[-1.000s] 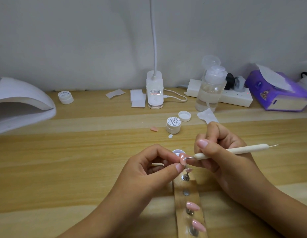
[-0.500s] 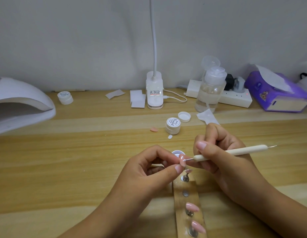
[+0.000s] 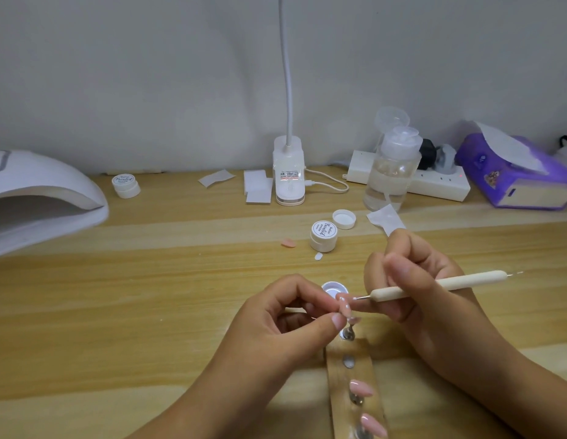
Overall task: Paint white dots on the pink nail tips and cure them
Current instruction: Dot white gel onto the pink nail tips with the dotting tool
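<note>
Pink nail tip (image 3: 345,307): pinched between thumb and forefinger of the left hand (image 3: 285,324), held just above the far end of the wooden holder strip (image 3: 355,391); a few white dots already show on its surface.
Handling: judged featherweight, thin stiff plastic, glossy and likely slippery; best held by its edges or its stand, never on the wet dotted face (uncured gel would smear).
Left grip: closed on the nail tip, remaining fingers curled loosely.
Dotting tool (image 3: 434,285): held pen-fashion, firmly, in the right hand (image 3: 412,289); its fine metal point sits at the tip's upper edge, apparently touching or a hair off.
Paint source: an open gel pot (image 3: 334,288) just behind the fingers, partly hidden.
Waiting: two more pink tips (image 3: 361,388) stand on the strip's near end, with no dots visible.
Beyond: a capped jar (image 3: 323,236) with a loose lid (image 3: 344,218) beside it, a stray pink tip (image 3: 288,243), the curing lamp (image 3: 38,198) at far left, well apart.
Change from a second ago: hands hold nearly the same pose; the tool point has crept slightly along the tip, and the dots read more clearly.
Stage: dotting under way, curing not yet begun.
</note>
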`<state>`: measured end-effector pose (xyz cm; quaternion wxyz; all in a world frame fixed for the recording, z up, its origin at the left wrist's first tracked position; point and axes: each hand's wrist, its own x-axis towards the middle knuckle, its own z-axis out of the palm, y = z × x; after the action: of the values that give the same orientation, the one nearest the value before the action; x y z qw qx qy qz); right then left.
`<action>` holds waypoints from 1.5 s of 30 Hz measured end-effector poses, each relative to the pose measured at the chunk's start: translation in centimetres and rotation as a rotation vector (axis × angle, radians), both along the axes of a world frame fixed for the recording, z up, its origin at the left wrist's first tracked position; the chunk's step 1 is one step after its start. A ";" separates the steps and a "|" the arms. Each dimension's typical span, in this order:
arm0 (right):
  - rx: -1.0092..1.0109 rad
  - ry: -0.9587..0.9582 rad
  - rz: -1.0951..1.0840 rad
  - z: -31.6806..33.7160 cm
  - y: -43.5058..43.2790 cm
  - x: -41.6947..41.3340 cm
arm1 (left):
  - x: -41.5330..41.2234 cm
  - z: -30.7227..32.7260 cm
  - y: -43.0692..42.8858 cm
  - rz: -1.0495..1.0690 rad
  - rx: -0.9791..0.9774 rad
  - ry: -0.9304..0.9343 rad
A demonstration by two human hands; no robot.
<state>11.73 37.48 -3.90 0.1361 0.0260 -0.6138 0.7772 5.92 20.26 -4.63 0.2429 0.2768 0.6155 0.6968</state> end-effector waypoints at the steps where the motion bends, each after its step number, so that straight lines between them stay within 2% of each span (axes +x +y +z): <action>1: -0.009 0.014 -0.014 0.0 0.0 0.0 | 0.0 0.0 0.0 0.009 -0.004 -0.001; 5: -0.065 0.089 -0.137 0.1 0.5 -0.6 | 0.0 0.0 0.0 0.037 0.001 0.006; 10: 0.077 0.075 -0.263 0.1 1.5 -0.9 | -0.2 -0.1 -0.1 0.085 0.023 0.001; 15: 0.229 0.052 -0.434 -0.2 0.9 -1.1 | -0.6 -0.4 -0.1 0.104 0.099 -0.103; 22: 0.470 0.073 -0.267 -0.7 -0.1 -0.5 | -1.0 -0.5 -0.2 0.143 0.132 -0.217; 35: 0.332 0.055 -0.212 -0.9 0.8 -1.0 | -1.1 -0.6 -0.5 0.164 0.126 -0.228; 45: 0.646 0.136 -0.207 -0.8 1.0 -1.0 | -1.3 -0.9 -0.4 0.134 0.082 -0.168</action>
<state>10.73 38.50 -4.73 0.2398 0.0572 -0.8172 0.5210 4.64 19.81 -5.53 0.2352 0.1854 0.5808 0.7569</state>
